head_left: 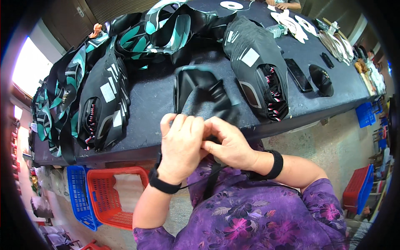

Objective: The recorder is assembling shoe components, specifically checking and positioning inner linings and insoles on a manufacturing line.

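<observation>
A limp black shoe-upper piece [206, 93], shiny with a grey patch and a thin teal edge, hangs over the table's near side. My left hand [182, 139] is closed on its near edge, knuckles up. Beside it, touching, my right hand [227, 143] pinches the same edge; the fingertips of both are hidden behind the knuckles. The piece's far side is smeared by motion. Right of it lies a stack of black shoe uppers [254, 46] with white marks. Another such stack [106, 79] lies on the left.
Teal-and-black cut pieces [137, 39] are heaped along the dark table [154, 89]. At right lie a phone [298, 75], a black cone [321, 80] and white rings [291, 27]. Red [102, 187] and blue baskets [77, 187] stand below at left. Another person's hands [283, 6] show at the far edge.
</observation>
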`<control>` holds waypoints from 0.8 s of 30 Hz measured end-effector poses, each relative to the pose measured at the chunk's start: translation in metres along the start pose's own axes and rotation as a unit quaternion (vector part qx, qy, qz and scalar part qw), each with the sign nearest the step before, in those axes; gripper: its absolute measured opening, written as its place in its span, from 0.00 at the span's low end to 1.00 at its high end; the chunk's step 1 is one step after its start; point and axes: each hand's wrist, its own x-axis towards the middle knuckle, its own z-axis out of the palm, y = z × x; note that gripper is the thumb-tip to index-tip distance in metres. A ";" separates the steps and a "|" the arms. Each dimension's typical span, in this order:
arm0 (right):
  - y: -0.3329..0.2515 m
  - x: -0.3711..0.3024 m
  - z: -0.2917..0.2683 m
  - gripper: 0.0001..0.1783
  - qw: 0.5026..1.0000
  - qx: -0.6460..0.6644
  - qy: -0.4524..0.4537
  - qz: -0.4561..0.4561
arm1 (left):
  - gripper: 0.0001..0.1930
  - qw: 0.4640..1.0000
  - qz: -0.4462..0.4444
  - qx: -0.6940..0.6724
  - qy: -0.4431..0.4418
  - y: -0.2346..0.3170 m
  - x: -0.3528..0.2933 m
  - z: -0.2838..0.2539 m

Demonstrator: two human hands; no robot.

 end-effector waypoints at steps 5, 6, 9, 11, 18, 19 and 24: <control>-0.004 -0.003 -0.023 0.15 0.969 -0.169 -0.139 -0.117 | 0.14 0.990 0.045 0.105 -0.088 -0.017 -0.029 -0.016; 0.002 -0.002 -0.039 0.13 0.970 -0.199 -0.093 -0.107 | 0.09 0.990 0.035 0.107 -0.086 -0.021 -0.033 -0.020; 0.021 0.007 -0.072 0.11 0.928 -0.337 0.002 -0.157 | 0.06 0.985 0.042 0.134 -0.103 -0.039 -0.043 -0.033; 0.029 0.017 -0.069 0.12 0.930 -0.337 -0.015 -0.147 | 0.05 0.984 0.012 0.150 -0.098 -0.054 -0.050 -0.035; 0.069 0.053 -0.047 0.22 0.876 -0.436 -0.131 -0.162 | 0.05 0.977 -0.016 0.190 -0.094 -0.093 -0.061 -0.015; 0.069 0.053 -0.045 0.22 0.877 -0.431 -0.135 -0.163 | 0.05 0.976 -0.021 0.192 -0.098 -0.094 -0.064 -0.014; 0.059 0.054 -0.039 0.27 0.856 -0.473 -0.134 -0.159 | 0.16 0.987 -0.012 0.095 -0.126 -0.069 -0.059 -0.007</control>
